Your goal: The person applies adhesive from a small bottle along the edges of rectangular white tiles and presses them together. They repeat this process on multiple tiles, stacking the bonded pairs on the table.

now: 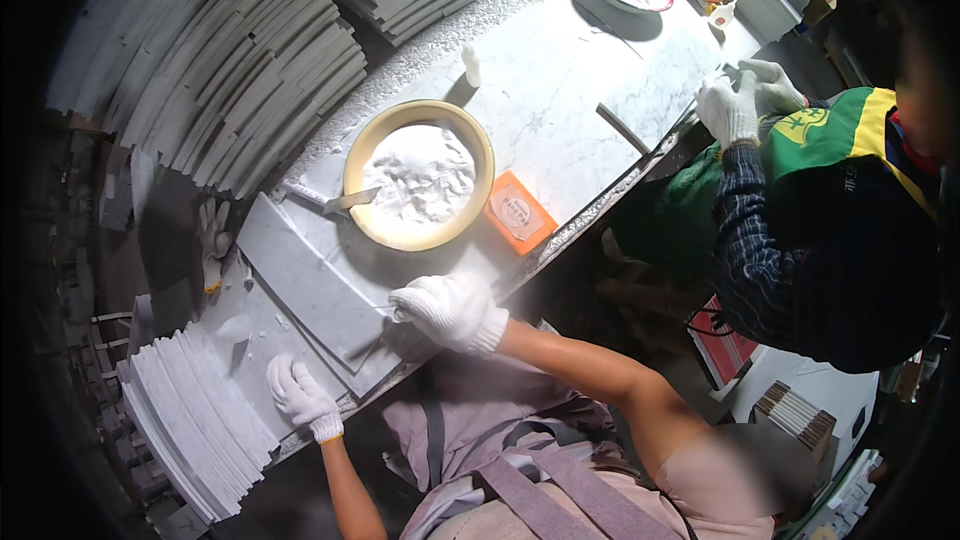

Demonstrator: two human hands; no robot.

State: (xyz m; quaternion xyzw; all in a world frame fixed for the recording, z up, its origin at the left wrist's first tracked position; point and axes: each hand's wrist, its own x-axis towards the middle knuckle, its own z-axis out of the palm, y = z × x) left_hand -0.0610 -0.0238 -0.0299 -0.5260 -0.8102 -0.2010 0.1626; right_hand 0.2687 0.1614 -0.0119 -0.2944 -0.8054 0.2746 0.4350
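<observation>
Head view: The flat, pale grey marble slab (303,268) extends far-left from the white-gloved right hand (452,310), long axis running far left to near right. That hand is nearer, fingers bunched; any pinch cannot be confirmed. The white-gloved left hand (302,392), near-left of the slab, shows fingers together, gripping nothing visible.

Single view from the left of two wide fisheye cameras worn side by side on a person's head, looking steeply down. The wearer's clothing (470,410) fills the bottom middle; the left hand (305,395) and right hand (450,312) are near, below center. The bench (550,70) slants from lower left up to its farther end at upper right. A co-worker (800,230) is seen from above at right. Edges bow toward the dark, rounded rim.
</observation>
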